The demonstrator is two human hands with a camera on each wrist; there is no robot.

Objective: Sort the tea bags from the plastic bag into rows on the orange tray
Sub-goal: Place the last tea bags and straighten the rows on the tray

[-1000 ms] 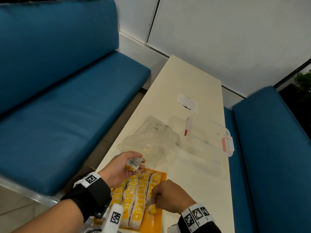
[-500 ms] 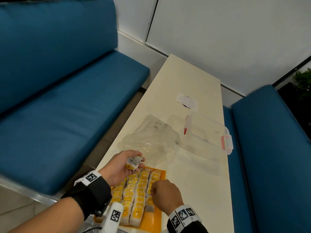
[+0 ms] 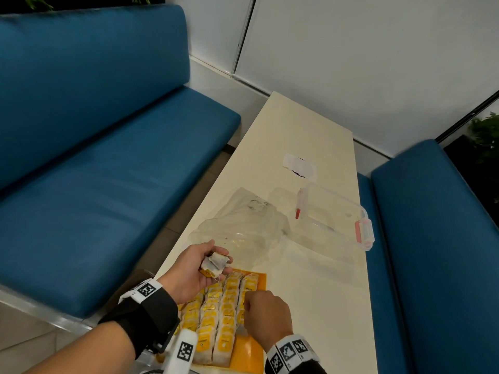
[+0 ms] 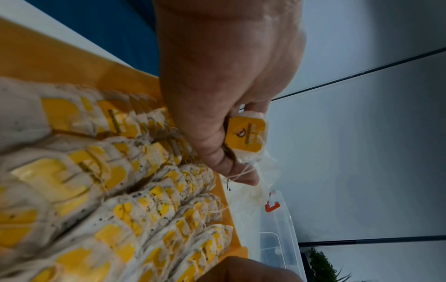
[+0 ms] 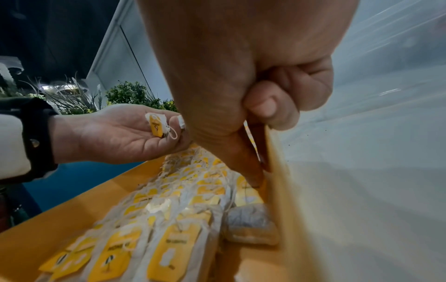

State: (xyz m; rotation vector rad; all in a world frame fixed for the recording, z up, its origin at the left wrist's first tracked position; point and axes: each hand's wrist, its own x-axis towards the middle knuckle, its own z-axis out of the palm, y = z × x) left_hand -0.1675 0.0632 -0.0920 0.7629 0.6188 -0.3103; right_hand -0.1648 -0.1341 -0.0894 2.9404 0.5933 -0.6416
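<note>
An orange tray (image 3: 249, 354) lies at the near end of the table, with several rows of yellow-tagged tea bags (image 3: 216, 317) in it. My left hand (image 3: 216, 261) hovers palm up over the tray's far left corner and holds a few tea bags (image 3: 214, 263) in its curled fingers; one yellow tag (image 4: 246, 133) sticks out. My right hand (image 3: 266, 314) is curled over the rightmost row. Its index fingertip (image 5: 253, 181) presses down on a bag beside the tray's right wall (image 5: 277, 171). A tagless grey tea bag (image 5: 251, 227) lies nearer in that row. The crumpled clear plastic bag (image 3: 243, 228) sits just beyond the tray.
A clear lidded box (image 3: 332, 220) with red clips stands to the right of the bag, near the table's right edge. A small white packet (image 3: 299, 167) lies farther along the cream table (image 3: 310, 292). Blue benches (image 3: 108, 184) run along both sides.
My right hand has slid forward along the rightmost row, away from the tray's near end. My left hand has kept its tea bags in about the same place.
</note>
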